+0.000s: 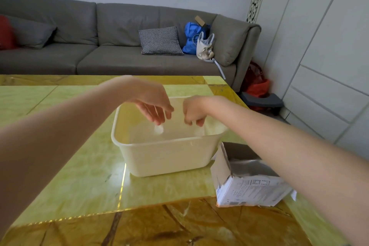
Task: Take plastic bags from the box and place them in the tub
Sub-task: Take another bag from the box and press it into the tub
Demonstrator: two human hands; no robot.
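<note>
A cream plastic tub (165, 158) stands on the table in the middle of the view. Both my hands hover over its opening. My left hand (153, 108) points its fingers down, straight and relaxed, with the fingertips at a thin clear plastic bag (159, 129) that lies in the tub. My right hand (194, 112) has its fingers curled and pinches the bag's other end, which is faint and hard to make out. An opened cardboard box (245, 183) lies on its side to the right of the tub, under my right forearm; its inside is dark.
The table (79, 175) has a glossy green and amber marble top. Behind it runs a grey sofa (111, 54) with a checked cushion (159, 40), a blue bag (191, 36) and a white bag. White cabinets line the right wall.
</note>
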